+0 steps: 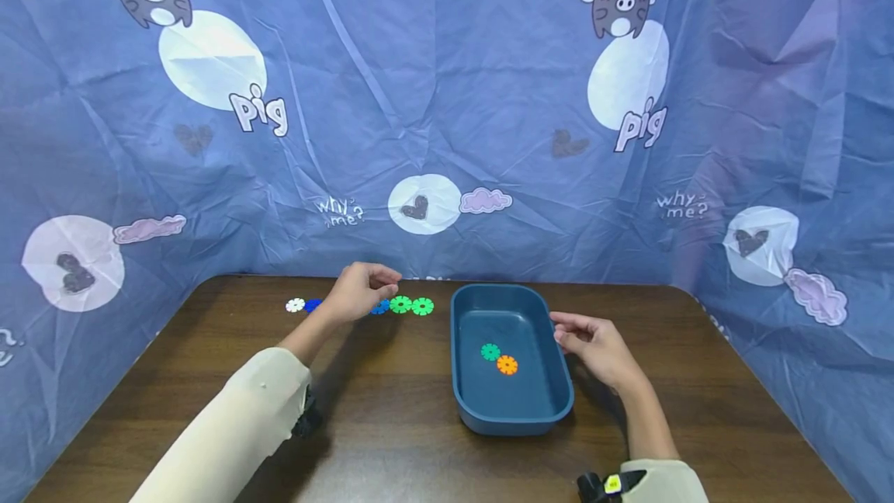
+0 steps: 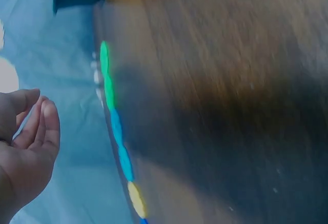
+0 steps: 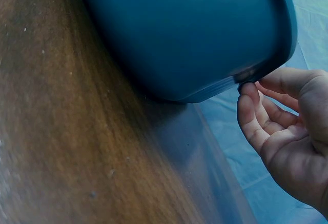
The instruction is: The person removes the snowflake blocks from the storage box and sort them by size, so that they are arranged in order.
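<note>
My left hand hovers over a row of flower-shaped plastic discs at the back of the table. Its fingers are loosely bent, and nothing shows between thumb and fingertips in the left wrist view. Bright green discs, a blue disc and a white disc show in the row; the hand hides its middle. In the left wrist view a yellow disc also appears. My right hand pinches the right rim of a dark blue plastic bin. Inside lie a teal-green disc and an orange disc.
The brown wooden table carries the bin and the discs. Right behind its back edge hangs a blue printed cloth, which also encloses both sides.
</note>
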`<move>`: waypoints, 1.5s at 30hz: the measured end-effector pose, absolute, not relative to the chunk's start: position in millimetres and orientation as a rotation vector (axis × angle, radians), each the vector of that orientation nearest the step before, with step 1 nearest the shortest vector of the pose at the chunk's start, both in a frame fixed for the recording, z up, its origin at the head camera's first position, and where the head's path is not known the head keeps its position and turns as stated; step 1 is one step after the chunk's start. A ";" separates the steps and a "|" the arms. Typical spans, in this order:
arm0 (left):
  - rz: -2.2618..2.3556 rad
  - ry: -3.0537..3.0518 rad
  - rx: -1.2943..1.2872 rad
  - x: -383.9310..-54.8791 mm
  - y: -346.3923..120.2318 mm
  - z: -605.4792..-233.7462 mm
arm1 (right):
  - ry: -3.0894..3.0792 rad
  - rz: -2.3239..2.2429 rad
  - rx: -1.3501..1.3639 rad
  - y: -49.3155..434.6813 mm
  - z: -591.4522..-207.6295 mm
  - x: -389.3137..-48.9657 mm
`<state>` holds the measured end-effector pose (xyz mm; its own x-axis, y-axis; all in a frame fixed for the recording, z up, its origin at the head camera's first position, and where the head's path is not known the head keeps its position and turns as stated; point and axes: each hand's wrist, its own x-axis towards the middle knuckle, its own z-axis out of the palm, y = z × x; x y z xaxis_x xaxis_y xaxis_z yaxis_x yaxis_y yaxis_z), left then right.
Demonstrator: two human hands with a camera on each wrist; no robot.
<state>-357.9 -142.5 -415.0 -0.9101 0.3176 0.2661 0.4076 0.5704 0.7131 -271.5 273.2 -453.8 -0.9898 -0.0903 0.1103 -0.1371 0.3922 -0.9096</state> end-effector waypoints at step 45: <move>-0.596 -2.830 -1.643 -300.2 28.2 -418.8 | -2.581 1.741 0.236 273.3 -451.7 -270.8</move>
<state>-300.2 28.2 -418.8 -0.4994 0.8661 0.0193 0.8003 0.4527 0.3932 -270.8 273.3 -451.7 -0.9884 -0.1146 0.1000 -0.1357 0.3667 -0.9204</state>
